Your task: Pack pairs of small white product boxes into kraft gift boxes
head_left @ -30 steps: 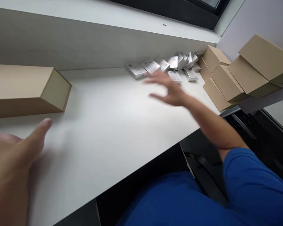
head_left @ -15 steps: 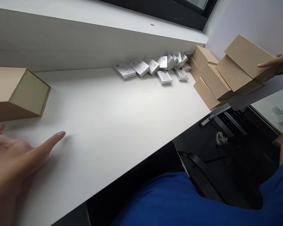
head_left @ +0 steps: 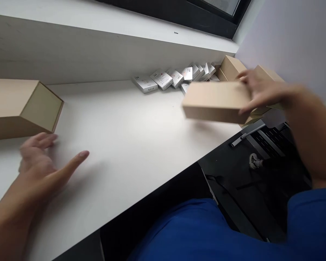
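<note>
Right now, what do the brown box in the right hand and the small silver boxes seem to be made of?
The brown box looks like matte kraft cardboard: flat tan faces, no shine. The small silver boxes seem to be printed card with a silvery coating; it cannot be told for sure.

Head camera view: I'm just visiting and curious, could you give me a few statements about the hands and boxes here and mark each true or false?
1. The right hand grips a flat brown box above the white table. True.
2. The left hand holds a silver box. False: it is open and holds nothing, near a large brown box.
3. The small silver boxes lie along the back wall. True.
4. The person's sleeve is red. False: it is blue.
</note>
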`<state>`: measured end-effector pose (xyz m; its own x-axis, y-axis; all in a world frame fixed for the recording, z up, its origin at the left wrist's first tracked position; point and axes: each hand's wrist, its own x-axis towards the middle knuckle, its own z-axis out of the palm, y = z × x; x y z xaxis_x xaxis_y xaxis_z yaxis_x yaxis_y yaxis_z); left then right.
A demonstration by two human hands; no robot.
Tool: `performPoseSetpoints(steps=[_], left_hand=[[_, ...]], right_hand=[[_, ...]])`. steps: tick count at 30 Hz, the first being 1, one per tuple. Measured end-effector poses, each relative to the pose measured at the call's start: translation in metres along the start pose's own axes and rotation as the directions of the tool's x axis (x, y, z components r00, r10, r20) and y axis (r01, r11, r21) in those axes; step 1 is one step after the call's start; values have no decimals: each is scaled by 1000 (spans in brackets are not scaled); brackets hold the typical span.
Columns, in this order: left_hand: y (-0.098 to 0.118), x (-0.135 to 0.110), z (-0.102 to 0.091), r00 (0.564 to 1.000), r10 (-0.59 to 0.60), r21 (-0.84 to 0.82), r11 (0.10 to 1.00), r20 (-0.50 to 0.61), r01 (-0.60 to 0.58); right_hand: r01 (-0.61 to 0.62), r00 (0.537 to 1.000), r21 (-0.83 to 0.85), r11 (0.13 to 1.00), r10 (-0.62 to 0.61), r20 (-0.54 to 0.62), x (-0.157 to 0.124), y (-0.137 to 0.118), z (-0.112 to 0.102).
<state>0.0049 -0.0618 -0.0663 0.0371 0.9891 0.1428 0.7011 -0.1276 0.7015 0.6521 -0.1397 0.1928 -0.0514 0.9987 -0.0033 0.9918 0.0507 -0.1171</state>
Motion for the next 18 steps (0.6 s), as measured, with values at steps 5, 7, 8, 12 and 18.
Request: performPoseSetpoints(steps=[5, 7, 8, 12, 18], left_hand=[[44, -14, -2, 974, 107, -29, 994, 197, -103], [50, -16, -2, 971, 109, -89, 992, 211, -92], [52, -16, -2, 972, 100, -100, 992, 212, -80], [53, -15, -2, 993, -48, -12, 999, 107, 50], [56, -12, -6, 962, -205, 31, 976, -180, 214]], right_hand=[[217, 909, 293, 931, -302, 287, 20, -142, 119], [291, 886, 363, 885, -392, 248, 27, -175, 148], [314, 882, 400, 861, -421, 212, 31, -188, 160], [339, 897, 537, 773, -437, 63, 51, -226, 192], [318, 935, 508, 800, -352, -30, 68, -272, 215]])
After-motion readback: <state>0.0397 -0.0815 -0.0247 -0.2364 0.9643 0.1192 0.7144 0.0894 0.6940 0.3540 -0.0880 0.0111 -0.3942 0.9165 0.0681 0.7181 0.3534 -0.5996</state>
